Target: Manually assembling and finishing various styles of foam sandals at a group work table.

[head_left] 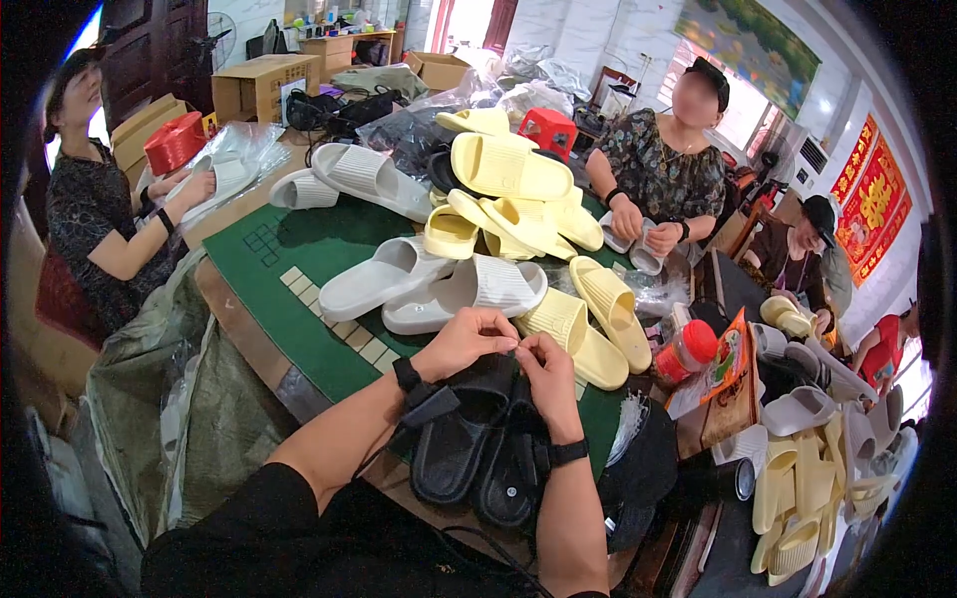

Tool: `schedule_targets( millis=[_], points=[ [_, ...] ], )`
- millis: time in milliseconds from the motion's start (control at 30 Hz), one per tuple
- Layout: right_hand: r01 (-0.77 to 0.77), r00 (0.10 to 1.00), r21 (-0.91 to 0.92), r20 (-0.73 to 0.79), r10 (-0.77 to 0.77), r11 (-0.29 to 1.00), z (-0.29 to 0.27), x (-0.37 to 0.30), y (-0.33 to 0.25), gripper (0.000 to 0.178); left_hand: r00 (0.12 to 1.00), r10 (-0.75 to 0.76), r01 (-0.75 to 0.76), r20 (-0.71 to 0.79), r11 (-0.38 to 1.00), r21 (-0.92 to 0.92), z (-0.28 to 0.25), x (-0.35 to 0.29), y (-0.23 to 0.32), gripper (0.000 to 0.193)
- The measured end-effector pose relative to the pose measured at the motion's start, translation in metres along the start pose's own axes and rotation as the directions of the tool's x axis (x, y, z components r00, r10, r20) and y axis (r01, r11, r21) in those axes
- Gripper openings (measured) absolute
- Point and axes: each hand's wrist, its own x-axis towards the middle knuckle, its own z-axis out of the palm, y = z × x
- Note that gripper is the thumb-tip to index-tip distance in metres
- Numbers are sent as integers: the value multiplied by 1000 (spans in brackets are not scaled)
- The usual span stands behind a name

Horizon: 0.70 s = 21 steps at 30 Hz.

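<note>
A pair of black slide slippers lies in front of me at the near edge of the green table top: the left slipper and the right slipper rest side by side. My left hand and my right hand meet over their far ends. The thumb and fingers of both hands are pinched together, fingertips nearly touching. Whatever they hold is too small to make out. Just beyond my hands lie white slippers and a pale yellow slipper.
A heap of yellow slippers fills the table's middle. Nearby stand a red-lidded jar and red stool. More slippers are piled at right. Co-workers handle slippers at left and across the table. Left hangs a green sack.
</note>
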Motion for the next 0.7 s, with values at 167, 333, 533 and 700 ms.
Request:
schedule_targets(
  millis=[167, 333, 533, 700],
  points=[
    [-48, 999, 15, 8, 48, 999, 0, 0, -6, 7, 999, 22, -21, -45, 1000, 15, 3, -2, 3, 4],
    [1, 1000, -10, -3, -1, 1000, 0, 0, -3, 7, 999, 12, -12, -35, 1000, 21, 2, -2, 4, 4],
    [3, 1000, 22, 26, -3, 1000, 0, -2, -5, 6, 1000, -17, 18, -17, 998, 62, 0, -1, 4, 5],
    [-16, 1000, 15, 1, 16, 1000, 2, -1, -2, 6, 999, -20, 22, -25, 999, 45, 1, -2, 4, 8]
  ],
)
